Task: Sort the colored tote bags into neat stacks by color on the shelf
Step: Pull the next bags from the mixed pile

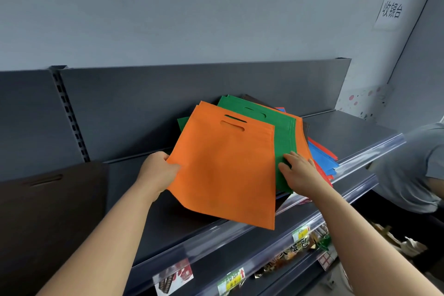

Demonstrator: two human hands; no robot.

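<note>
Currently: orange bag (223,170) held tilted over the mixed pile, centre frame, above the shelf (348,132).
Grip: left hand (158,170) pinches its left edge, thumb on top, other fingers hidden underneath. The right hand (300,173) lies flat on the green bags (283,132), fingers slightly spread. Blue bags (319,158) mostly buried, count unclear. Brown bag (48,211) lower left, cut off.

Left of the bag pile (283,132), bare shelf (125,199) runs to a brown bag (48,211); right is open; a back panel (168,94) walls behind.
</note>
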